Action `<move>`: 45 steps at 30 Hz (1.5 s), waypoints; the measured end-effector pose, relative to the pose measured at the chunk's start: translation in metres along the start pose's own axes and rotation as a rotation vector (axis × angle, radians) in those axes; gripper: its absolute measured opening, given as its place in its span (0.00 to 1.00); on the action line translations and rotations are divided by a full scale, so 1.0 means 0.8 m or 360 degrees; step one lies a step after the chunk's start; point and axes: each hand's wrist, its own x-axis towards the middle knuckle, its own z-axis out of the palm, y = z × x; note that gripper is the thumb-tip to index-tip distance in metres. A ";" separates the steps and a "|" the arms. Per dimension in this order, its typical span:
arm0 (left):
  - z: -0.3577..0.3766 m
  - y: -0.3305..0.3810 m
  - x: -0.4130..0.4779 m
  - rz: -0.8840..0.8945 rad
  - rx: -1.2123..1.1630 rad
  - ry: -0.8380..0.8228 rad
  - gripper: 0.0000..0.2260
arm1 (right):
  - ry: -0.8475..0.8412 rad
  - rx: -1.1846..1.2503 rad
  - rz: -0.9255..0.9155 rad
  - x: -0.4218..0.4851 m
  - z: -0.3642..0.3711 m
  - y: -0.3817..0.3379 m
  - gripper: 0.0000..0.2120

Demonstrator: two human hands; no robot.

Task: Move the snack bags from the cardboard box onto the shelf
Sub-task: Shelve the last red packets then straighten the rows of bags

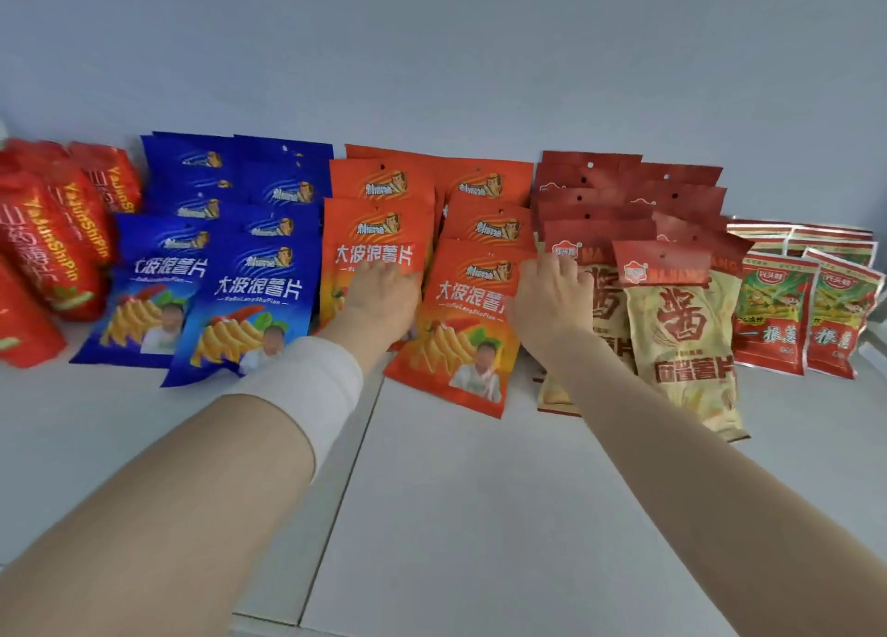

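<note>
Shelf: a pale, flat shelf [480, 492] with a seam running front to back, against a plain wall [432, 60].
Snack bags: all lie on the shelf in overlapping rows, tops toward the wall.
Row order, left to right: red bags [43, 243] at the far left, blue bags [249, 295], orange bags [480, 180], beige bags [681, 329] with dark red tops, then small red-and-green bags [773, 319].
Left hand [379, 300]: reaches in over the left front orange bag [374, 233], with bent fingers resting on its printed face.
Left grip: I cannot tell whether the fingers hold the bag or only touch it.
Left forearm: a white band [307, 387] is wrapped around it, just behind the wrist.
Right hand [547, 295]: sits at the upper right corner of the right front orange bag [461, 339], between it and the beige bags.
Right grip: fingers curled over that corner, closed on the bag's edge, with the fingertips hidden.
Right front orange bag: lies flat, overlapping the bags behind it, its lower edge nearest the shelf front.
</note>
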 end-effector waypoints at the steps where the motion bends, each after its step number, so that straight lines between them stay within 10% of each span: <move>1: 0.008 -0.015 0.003 0.0039 0.0028 -0.0004 0.15 | -0.0032 -0.0060 -0.0006 0.005 0.001 -0.020 0.17; 11: 0.086 -0.090 0.026 0.0111 -0.0320 -0.0013 0.16 | -0.0287 -0.0325 0.0088 0.021 0.052 -0.118 0.23; 21: 0.129 -0.064 0.052 -0.0699 -0.1464 -0.0071 0.37 | -0.0267 0.0999 0.1293 -0.007 0.120 -0.106 0.58; 40: 0.166 -0.068 0.097 -0.0444 -0.1244 0.0340 0.42 | 0.0233 0.1635 0.0516 0.050 0.170 -0.051 0.53; 45: 0.172 -0.064 0.095 -0.0479 -0.1249 0.0364 0.41 | 0.0208 0.1261 0.0591 0.047 0.178 -0.054 0.48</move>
